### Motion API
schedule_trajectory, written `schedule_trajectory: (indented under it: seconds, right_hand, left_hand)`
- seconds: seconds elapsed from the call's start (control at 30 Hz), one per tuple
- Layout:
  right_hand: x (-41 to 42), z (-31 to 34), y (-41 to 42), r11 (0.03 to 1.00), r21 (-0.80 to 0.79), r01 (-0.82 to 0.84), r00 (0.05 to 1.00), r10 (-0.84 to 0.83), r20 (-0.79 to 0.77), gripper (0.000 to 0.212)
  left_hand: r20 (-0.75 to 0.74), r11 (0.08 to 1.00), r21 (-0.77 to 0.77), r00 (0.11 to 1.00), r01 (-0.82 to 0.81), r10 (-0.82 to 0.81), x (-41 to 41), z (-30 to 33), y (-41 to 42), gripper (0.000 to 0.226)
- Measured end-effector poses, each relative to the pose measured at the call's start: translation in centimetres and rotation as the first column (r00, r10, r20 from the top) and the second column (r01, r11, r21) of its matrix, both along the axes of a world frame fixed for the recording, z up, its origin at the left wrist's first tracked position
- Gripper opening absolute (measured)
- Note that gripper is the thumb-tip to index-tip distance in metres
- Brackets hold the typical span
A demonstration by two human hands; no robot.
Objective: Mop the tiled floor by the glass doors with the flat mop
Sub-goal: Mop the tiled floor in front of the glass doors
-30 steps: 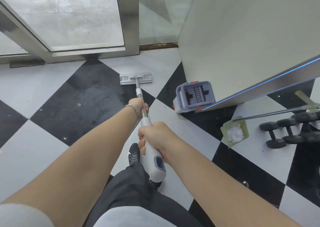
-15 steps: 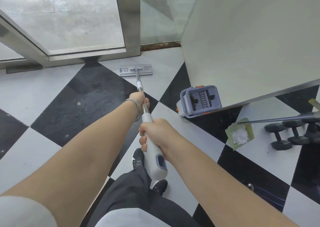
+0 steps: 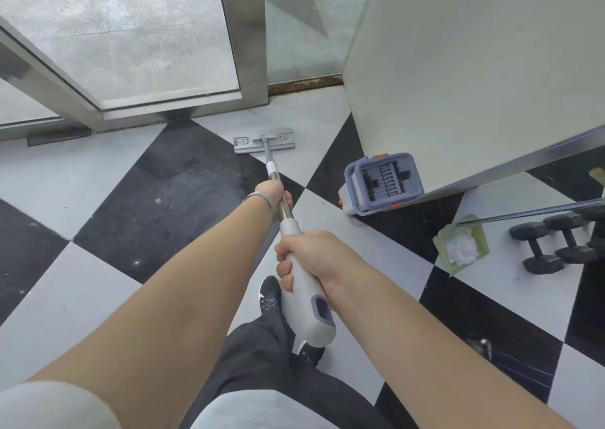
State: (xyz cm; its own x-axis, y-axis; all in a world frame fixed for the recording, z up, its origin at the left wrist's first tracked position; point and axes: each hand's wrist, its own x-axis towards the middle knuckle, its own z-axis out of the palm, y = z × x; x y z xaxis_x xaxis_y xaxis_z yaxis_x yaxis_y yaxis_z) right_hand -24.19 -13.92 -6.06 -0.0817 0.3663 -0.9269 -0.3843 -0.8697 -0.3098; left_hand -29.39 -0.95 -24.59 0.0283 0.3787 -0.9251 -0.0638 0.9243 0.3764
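- Mopping stroke in hand: the flat mop head (image 3: 264, 140) lies flat on a white tile, well ahead of both hands, near the glass door frame (image 3: 248, 35).
- Left hand (image 3: 273, 192) grasps the steel shaft; right hand (image 3: 311, 258), behind it, grasps the white grip.
- Next move likely calls for sweeping leftward, over the open black tile (image 3: 163, 199).
- Mop bucket (image 3: 381, 183) and wall limit room right of the hands.

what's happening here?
A person is mopping a black-and-white tiled floor with a flat mop. The left hand grips the metal pole further down, and the right hand grips the white handle near its top end. The mop head lies flat on a white tile close to the glass doors. A grey wringer bucket stands to the right against the wall, with dumbbells further right.
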Motion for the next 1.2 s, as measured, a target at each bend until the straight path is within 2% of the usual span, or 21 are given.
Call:
schedule_trajectory:
  seconds: [0.53,0.73,0.9,1.03,1.2]
  right_hand:
    - [1.1,2.2,-16.0,0.998,-0.041,-0.038,0.998,0.036,-0.042,0.007]
    - [1.2,3.3,-19.8,0.998,-0.059,0.014,0.995,-0.019,-0.093,0.011]
    - [1.0,4.4,-21.7,0.997,-0.068,0.040,0.991,-0.049,-0.128,0.012]
    - [0.3,4.7,-23.9,0.996,-0.069,0.054,0.989,-0.063,-0.134,0.012]
    - [-1.7,4.8,-27.1,0.996,-0.075,0.054,0.991,-0.063,-0.116,0.011]
  left_hand:
    - [-0.004,1.000,-0.010,1.000,-0.004,0.004,0.6,1.2,-16.8,0.022]
    - [0.016,0.999,-0.010,0.999,0.034,-0.034,0.4,1.5,-20.9,0.014]
    - [0.090,0.999,-0.052,0.996,-0.011,0.015,0.1,2.2,-23.1,0.040]
    - [0.082,0.998,-0.064,0.997,0.020,-0.015,-0.5,2.4,-25.4,0.022]
    - [0.080,0.999,-0.026,0.996,0.037,-0.035,-2.3,2.3,-28.6,0.010]
